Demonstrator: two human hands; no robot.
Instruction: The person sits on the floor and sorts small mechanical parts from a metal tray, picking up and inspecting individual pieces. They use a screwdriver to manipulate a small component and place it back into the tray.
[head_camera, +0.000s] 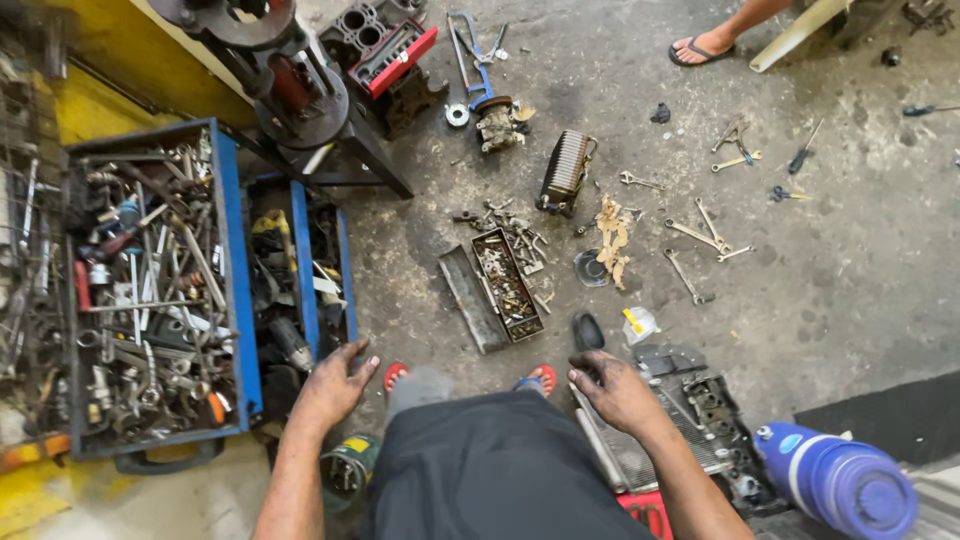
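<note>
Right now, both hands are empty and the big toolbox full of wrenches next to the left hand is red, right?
Not quite. The head view shows the toolbox beside the left hand is blue, not red. The rest holds: it is packed with wrenches and other tools, and both the left hand and the right hand are empty, fingers spread.

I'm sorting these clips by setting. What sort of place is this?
Most likely a mechanic's repair workshop. A blue metal toolbox is crammed with wrenches, more steel spanners lie scattered on the stained concrete floor, and a grimy engine part sits among them. Both the left hand and right hand are grease-blackened.
</note>
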